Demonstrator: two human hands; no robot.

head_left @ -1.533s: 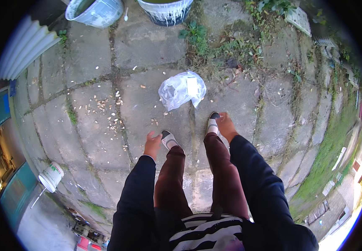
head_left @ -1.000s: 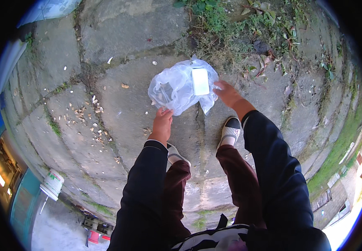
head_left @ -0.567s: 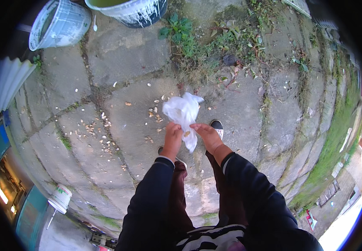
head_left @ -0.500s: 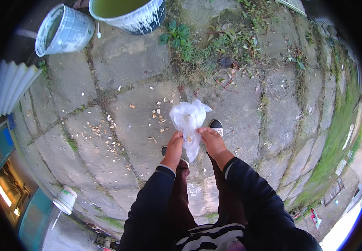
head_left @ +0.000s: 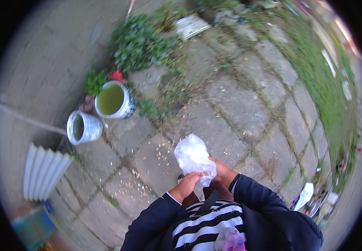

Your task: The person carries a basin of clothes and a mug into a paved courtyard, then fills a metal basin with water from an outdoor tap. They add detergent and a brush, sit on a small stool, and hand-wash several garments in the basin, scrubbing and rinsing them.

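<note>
A: Item held?
B: Crumpled clear plastic bag (head_left: 193, 158), at chest height above the stone paving (head_left: 239, 113). Left hand (head_left: 186, 186) closed on its lower edge; right hand (head_left: 219, 170) closed on its right side.
A: Surroundings?
B: White bucket of greenish liquid (head_left: 113, 99); smaller metal pail (head_left: 82, 127) beside it; leafy weeds (head_left: 137, 42) behind.

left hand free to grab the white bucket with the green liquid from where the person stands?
Probably not. The left hand is shut on the clear plastic bag, shared with the right hand. The white bucket stands well ahead on the paving, apart from both hands, though nothing blocks the way.
</note>
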